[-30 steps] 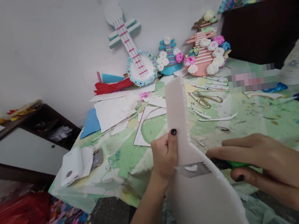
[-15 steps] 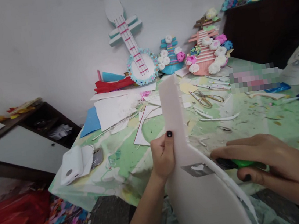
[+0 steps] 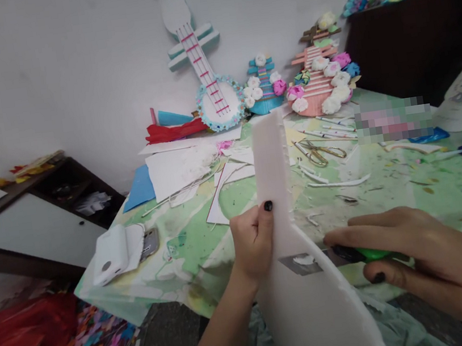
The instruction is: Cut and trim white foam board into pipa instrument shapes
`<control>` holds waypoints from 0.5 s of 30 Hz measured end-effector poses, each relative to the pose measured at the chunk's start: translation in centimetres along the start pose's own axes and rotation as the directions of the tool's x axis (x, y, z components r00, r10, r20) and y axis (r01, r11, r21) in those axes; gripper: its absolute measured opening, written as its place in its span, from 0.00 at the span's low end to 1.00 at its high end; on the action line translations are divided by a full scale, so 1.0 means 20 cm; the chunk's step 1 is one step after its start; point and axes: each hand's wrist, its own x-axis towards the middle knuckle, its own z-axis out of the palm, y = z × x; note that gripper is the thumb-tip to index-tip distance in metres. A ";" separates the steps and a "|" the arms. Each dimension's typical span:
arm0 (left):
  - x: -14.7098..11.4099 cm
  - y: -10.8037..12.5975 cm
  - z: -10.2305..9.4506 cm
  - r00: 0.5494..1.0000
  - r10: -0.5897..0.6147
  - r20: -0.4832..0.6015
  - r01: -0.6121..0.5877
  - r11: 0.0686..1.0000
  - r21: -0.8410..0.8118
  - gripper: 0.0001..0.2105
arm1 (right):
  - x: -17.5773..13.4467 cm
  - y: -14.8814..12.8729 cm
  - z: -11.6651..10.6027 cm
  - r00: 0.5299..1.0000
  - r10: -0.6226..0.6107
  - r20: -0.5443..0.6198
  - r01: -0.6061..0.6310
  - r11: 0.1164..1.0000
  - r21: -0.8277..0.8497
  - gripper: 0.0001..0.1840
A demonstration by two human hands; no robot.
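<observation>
My left hand (image 3: 254, 241) grips a white foam board (image 3: 314, 310) by its narrow neck, thumb on the near face. The board stands tilted up toward the table, with a straight neck and a body that widens in a curve. My right hand (image 3: 424, 260) is closed round a utility knife (image 3: 374, 254) with a green and black handle, at the board's right edge. In line with the knife, a flat grey blade-like shape (image 3: 293, 264) with a white scrap on it shows against the board's face. The board's bottom end is out of view.
Scissors (image 3: 318, 152), pens (image 3: 339, 129) and foam offcuts (image 3: 339, 183) lie on the green-covered table (image 3: 197, 240). Decorated model lutes (image 3: 220, 97) lean on the wall. A phone (image 3: 150, 243) lies at the left, beside a white object (image 3: 111, 253). A red bag (image 3: 23, 345) is at lower left.
The thin white strip hanging along the board's right curved edge is no longer there. The board's neck and my left hand have shifted slightly right; my right hand has barely moved.
</observation>
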 end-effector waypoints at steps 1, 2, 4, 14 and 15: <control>0.00 0.00 0.00 1.000 0.010 0.005 -0.010 1.000 0.011 0.23 | 0.01 0.00 0.00 1.000 -0.002 0.004 0.002 1.000 -0.001 0.13; 0.00 0.00 0.00 1.000 0.021 0.009 -0.021 1.000 0.020 0.23 | 0.01 0.00 0.00 1.000 -0.002 0.004 0.002 1.000 -0.001 0.12; 0.00 0.00 0.01 0.999 0.034 0.010 -0.034 0.999 0.030 0.23 | 0.02 -0.01 0.01 1.000 0.007 -0.001 -0.007 1.000 -0.001 0.12; 0.01 0.01 0.02 0.999 0.006 0.047 -0.006 1.000 0.000 0.25 | 0.06 -0.01 0.00 0.999 0.045 0.015 -0.046 0.996 0.076 0.12; 0.01 0.01 0.02 0.999 0.005 0.054 -0.005 1.000 -0.003 0.25 | 0.07 -0.01 0.00 0.998 0.051 0.032 -0.054 0.996 0.078 0.12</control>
